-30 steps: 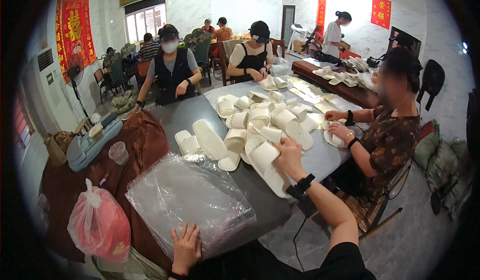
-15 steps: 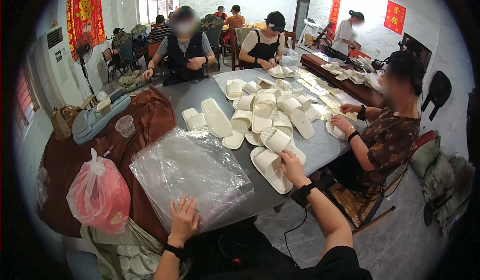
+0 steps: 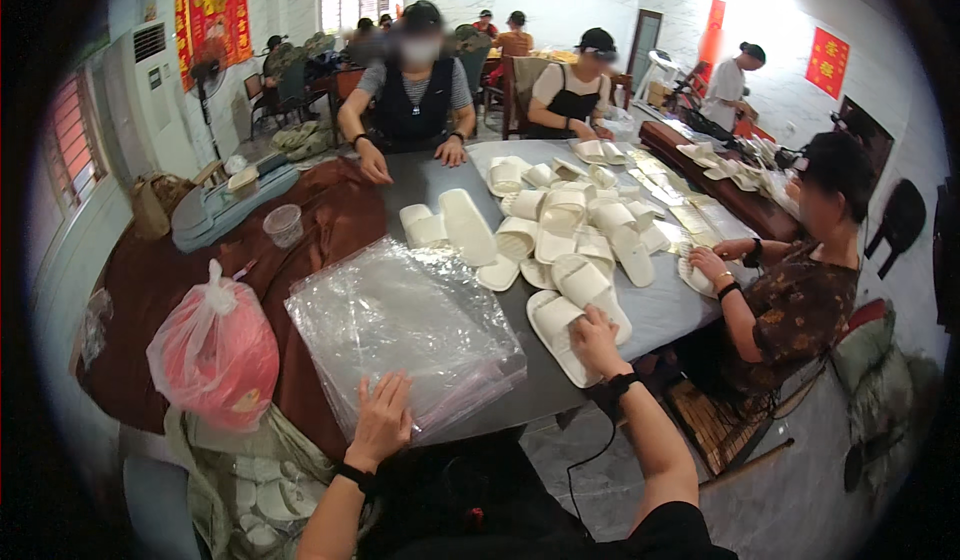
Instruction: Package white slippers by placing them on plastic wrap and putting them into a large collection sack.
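Slippers [image 3: 556,318] near the edge of the table [image 3: 540,390] could be knocked off

In the head view, a white pair is set at the near right of the table, just short of its edge and in front of a loose slipper pile [image 3: 560,222]. The nearer slipper is touched beside its strap by the right grip [image 3: 598,343]; whether it is pinched or merely rested upon cannot be told. The left grip [image 3: 383,410] is laid flat, fingers extended, nothing clasped, on a stack of clear plastic [image 3: 405,325].

Should only one slipper be caught, its neighbour could be dragged or nudged over the edge, since little table is left behind its heel. The pile could be made to slump by a pull from below, as its pieces are leaned on one another. Slick layers could be skewed if the plastic were pressed sideways. At the right, a co-worker's hand [image 3: 708,263] could be bumped by a wide swing.
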`<state>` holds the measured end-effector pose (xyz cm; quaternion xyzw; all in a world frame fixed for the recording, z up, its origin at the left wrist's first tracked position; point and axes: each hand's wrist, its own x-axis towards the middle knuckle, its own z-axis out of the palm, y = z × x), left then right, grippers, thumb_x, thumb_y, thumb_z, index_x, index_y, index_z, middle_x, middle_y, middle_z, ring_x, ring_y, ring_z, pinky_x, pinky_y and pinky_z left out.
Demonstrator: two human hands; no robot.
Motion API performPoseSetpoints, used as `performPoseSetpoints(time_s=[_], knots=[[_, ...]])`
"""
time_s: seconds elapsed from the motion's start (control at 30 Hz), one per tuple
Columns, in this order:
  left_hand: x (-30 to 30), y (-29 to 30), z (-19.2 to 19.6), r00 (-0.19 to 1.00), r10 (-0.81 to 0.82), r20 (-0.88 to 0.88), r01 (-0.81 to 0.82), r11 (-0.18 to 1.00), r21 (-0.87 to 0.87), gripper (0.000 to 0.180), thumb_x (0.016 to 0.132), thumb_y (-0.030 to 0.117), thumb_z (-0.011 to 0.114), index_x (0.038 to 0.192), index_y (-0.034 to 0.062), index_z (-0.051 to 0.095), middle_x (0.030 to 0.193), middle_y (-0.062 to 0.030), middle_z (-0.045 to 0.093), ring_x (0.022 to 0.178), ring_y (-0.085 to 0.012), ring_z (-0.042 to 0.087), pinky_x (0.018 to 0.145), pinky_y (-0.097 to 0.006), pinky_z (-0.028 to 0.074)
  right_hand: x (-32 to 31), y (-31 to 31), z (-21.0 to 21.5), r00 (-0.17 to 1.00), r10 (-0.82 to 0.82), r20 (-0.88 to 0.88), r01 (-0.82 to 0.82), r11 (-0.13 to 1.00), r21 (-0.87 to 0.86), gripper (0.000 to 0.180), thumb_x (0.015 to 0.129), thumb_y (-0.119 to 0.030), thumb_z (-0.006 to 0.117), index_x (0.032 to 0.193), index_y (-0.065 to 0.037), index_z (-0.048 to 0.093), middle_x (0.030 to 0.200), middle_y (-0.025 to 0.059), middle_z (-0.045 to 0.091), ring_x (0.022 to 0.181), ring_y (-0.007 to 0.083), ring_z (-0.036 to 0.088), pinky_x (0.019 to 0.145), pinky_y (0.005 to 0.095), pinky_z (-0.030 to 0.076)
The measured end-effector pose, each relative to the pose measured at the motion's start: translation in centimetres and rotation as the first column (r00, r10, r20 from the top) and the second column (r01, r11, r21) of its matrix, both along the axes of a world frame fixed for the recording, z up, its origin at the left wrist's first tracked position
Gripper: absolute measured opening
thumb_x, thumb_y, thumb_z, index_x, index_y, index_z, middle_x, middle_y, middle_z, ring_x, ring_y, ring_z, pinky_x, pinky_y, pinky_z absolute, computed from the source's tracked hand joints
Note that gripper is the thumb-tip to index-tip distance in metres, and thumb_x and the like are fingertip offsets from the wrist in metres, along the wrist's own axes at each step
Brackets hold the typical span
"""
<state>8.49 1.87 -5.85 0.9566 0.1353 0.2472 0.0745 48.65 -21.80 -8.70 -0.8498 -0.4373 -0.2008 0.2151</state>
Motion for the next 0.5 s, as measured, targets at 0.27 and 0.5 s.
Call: performPoseSetpoints(time_s=[0.27, 0.5], knots=[[-0.1, -0.4, 1.2, 0.995, 0.022, -0.093, -0.020, 1.000, 0.022, 0.072, 0.079, 0.017, 0.071, 0.143, -0.0023, 0.046, 0.150, -0.0171, 0.047, 0.138, -0.0354, 0.044, 0.113, -0.065, 0.024, -7.5, -3.1, 9.7, 0.864, 0.319, -0.389, -0.117, 0.880, 0.461, 0.031, 0.086, 0.000, 0.065, 0.117, 0.000, 0.066, 0.132, 0.0171, 0.055, 0.125, 0.0364, 0.052, 0.101, 0.0416, 0.043], [1.1, -1.9, 3.8, 0.973, 0.104, -0.206, -0.113, 0.993, -0.035, 0.097, 0.075, 0.029, 0.079, 0.151, -0.0085, 0.031, 0.160, -0.0227, 0.030, 0.146, -0.0428, 0.032, 0.113, -0.071, 0.020, -16.7, -5.8, 17.1, 0.705, 0.562, -0.432, -0.444, 0.826, 0.348, 0.035, 0.083, 0.004, 0.061, 0.117, -0.001, 0.068, 0.136, 0.0191, 0.055, 0.127, 0.0369, 0.051, 0.106, 0.0413, 0.041]])
